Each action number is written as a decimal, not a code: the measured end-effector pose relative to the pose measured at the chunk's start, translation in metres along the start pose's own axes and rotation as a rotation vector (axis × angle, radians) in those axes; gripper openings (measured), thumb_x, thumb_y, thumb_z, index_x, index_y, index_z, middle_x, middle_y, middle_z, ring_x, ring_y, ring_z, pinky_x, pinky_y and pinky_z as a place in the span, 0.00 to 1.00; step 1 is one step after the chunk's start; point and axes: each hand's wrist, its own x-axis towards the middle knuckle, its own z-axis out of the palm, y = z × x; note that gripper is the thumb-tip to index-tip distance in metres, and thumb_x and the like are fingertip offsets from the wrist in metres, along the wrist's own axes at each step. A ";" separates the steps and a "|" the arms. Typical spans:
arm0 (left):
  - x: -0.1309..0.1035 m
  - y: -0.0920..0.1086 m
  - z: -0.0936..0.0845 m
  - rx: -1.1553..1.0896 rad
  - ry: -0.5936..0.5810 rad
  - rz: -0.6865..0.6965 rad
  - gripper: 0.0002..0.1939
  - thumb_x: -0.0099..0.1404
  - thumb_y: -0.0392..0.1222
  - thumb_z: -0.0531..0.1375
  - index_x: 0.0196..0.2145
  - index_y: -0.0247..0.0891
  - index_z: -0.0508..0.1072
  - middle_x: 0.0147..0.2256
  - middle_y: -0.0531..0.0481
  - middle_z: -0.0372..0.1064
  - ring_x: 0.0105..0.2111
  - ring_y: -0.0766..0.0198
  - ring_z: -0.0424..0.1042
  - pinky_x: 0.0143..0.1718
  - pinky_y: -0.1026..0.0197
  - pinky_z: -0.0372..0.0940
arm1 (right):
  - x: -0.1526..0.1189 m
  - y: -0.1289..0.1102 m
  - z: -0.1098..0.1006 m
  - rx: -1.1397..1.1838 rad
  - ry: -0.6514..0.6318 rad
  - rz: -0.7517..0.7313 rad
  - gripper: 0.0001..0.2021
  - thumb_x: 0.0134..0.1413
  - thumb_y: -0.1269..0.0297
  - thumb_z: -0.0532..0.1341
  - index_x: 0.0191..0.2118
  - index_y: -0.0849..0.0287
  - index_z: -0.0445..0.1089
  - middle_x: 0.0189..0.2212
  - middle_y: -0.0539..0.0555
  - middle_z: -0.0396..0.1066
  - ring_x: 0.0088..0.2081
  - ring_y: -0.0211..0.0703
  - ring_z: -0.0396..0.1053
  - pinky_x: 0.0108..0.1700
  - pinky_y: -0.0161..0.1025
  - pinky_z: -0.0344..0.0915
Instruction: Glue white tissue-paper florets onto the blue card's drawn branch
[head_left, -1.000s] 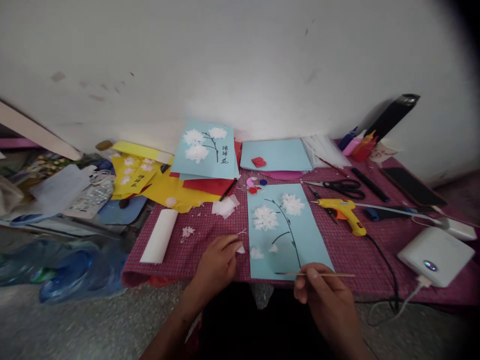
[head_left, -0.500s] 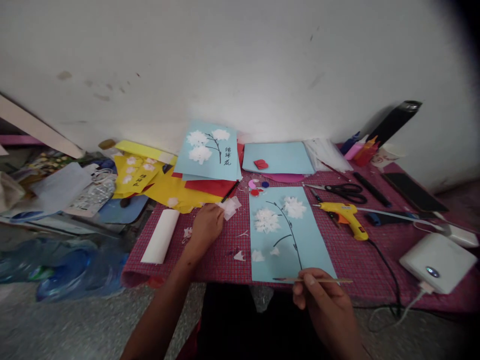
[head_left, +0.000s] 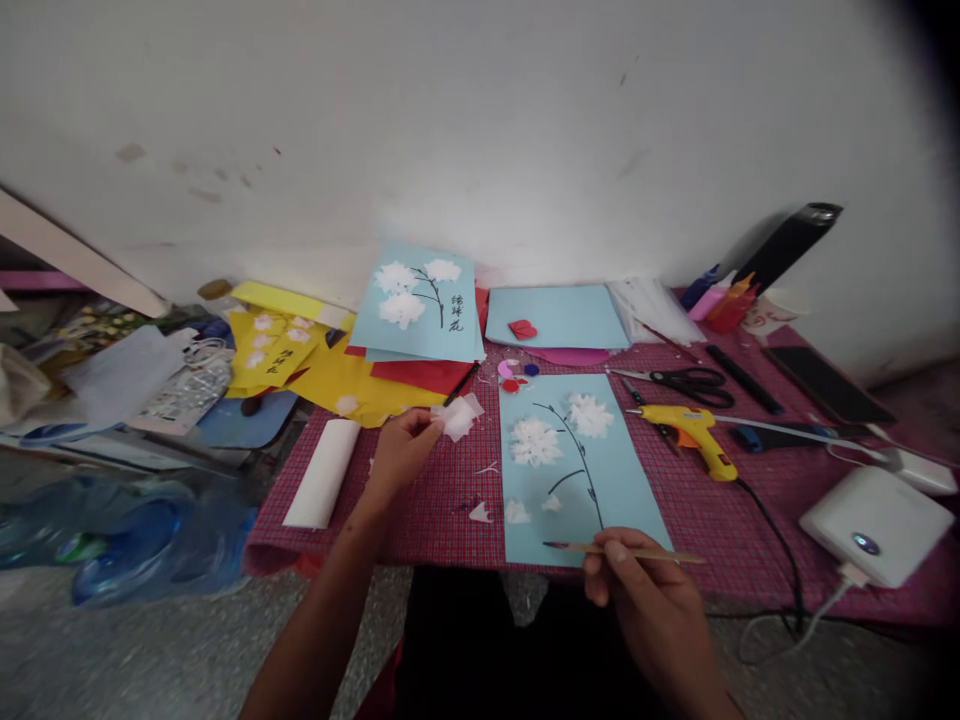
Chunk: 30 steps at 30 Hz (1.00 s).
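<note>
My left hand (head_left: 409, 445) is closed in a pinch at the left edge of some thin white paper pieces (head_left: 459, 417), by a black pen (head_left: 461, 384). In my right hand (head_left: 645, 590) a thin wooden paintbrush (head_left: 622, 551) lies almost level, its dark tip pointing left. Beneath that tip is the lower part of a light blue sheet (head_left: 544, 545). The sheet bears a drawn black branch (head_left: 582, 450), two fluffy white paper flowers (head_left: 535, 441) and two small white paper pieces (head_left: 516, 512) at its lower left.
A white paper roll (head_left: 322, 473) lies left of my left hand. To the right are black-handled scissors (head_left: 686, 384), a yellow glue gun (head_left: 686, 425) with a cord, and a white power box (head_left: 877, 525). Behind stands a finished blue flower card (head_left: 420, 340) against the wall.
My left hand has drawn slightly left and down, showing more of the white paper at its fingertips. The paintbrush tip has risen a little above the sheet's lower edge.
</note>
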 end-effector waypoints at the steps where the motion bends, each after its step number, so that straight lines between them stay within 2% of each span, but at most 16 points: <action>1: -0.005 0.004 0.001 -0.118 -0.016 -0.045 0.12 0.64 0.48 0.61 0.30 0.37 0.74 0.28 0.50 0.76 0.29 0.62 0.74 0.33 0.61 0.66 | 0.001 -0.002 0.000 -0.005 0.003 -0.022 0.10 0.61 0.56 0.67 0.41 0.57 0.76 0.27 0.53 0.77 0.24 0.38 0.69 0.32 0.37 0.67; 4: -0.027 0.019 0.010 -0.614 -0.111 -0.253 0.13 0.58 0.49 0.68 0.30 0.38 0.71 0.25 0.53 0.74 0.26 0.64 0.73 0.31 0.62 0.68 | 0.004 -0.009 0.003 -0.014 -0.024 -0.087 0.09 0.62 0.58 0.66 0.43 0.56 0.77 0.30 0.53 0.77 0.27 0.38 0.71 0.35 0.37 0.69; 5: -0.036 0.025 0.013 -0.730 -0.155 -0.311 0.15 0.56 0.48 0.70 0.32 0.38 0.71 0.26 0.53 0.74 0.26 0.65 0.73 0.31 0.62 0.69 | 0.005 -0.011 0.005 -0.018 -0.044 -0.099 0.09 0.63 0.58 0.66 0.45 0.55 0.77 0.32 0.53 0.77 0.28 0.38 0.71 0.35 0.37 0.69; 7: -0.054 0.035 0.021 -0.820 -0.219 -0.380 0.15 0.55 0.47 0.71 0.33 0.37 0.72 0.27 0.53 0.75 0.25 0.66 0.73 0.30 0.63 0.69 | 0.006 -0.015 0.010 -0.026 -0.089 -0.113 0.09 0.64 0.59 0.65 0.47 0.54 0.76 0.34 0.53 0.78 0.29 0.38 0.72 0.34 0.37 0.70; 12: -0.078 0.043 0.032 -0.829 -0.242 -0.373 0.14 0.57 0.46 0.71 0.33 0.36 0.73 0.27 0.52 0.75 0.26 0.66 0.73 0.28 0.65 0.70 | 0.009 -0.017 0.023 -0.063 -0.147 -0.146 0.09 0.64 0.60 0.65 0.48 0.53 0.76 0.31 0.52 0.77 0.30 0.40 0.72 0.33 0.37 0.70; 18: -0.083 0.047 0.030 -0.868 -0.333 -0.418 0.14 0.57 0.46 0.71 0.31 0.36 0.73 0.26 0.51 0.75 0.27 0.65 0.72 0.28 0.64 0.69 | 0.010 -0.015 0.021 -0.055 -0.144 -0.142 0.07 0.65 0.60 0.64 0.47 0.53 0.76 0.33 0.51 0.77 0.30 0.37 0.71 0.36 0.37 0.70; 23: -0.086 0.049 0.031 -0.886 -0.383 -0.392 0.11 0.57 0.43 0.70 0.30 0.36 0.72 0.26 0.52 0.74 0.26 0.67 0.71 0.32 0.64 0.68 | 0.012 -0.015 0.021 -0.085 -0.140 -0.141 0.08 0.64 0.60 0.65 0.45 0.54 0.77 0.31 0.52 0.77 0.29 0.39 0.72 0.35 0.39 0.69; 30: -0.088 0.048 0.032 -0.880 -0.472 -0.353 0.10 0.58 0.42 0.69 0.30 0.36 0.71 0.25 0.52 0.74 0.25 0.66 0.71 0.32 0.63 0.66 | 0.013 -0.024 0.033 -0.170 -0.197 -0.125 0.10 0.64 0.57 0.65 0.43 0.56 0.77 0.24 0.51 0.74 0.28 0.42 0.71 0.33 0.40 0.67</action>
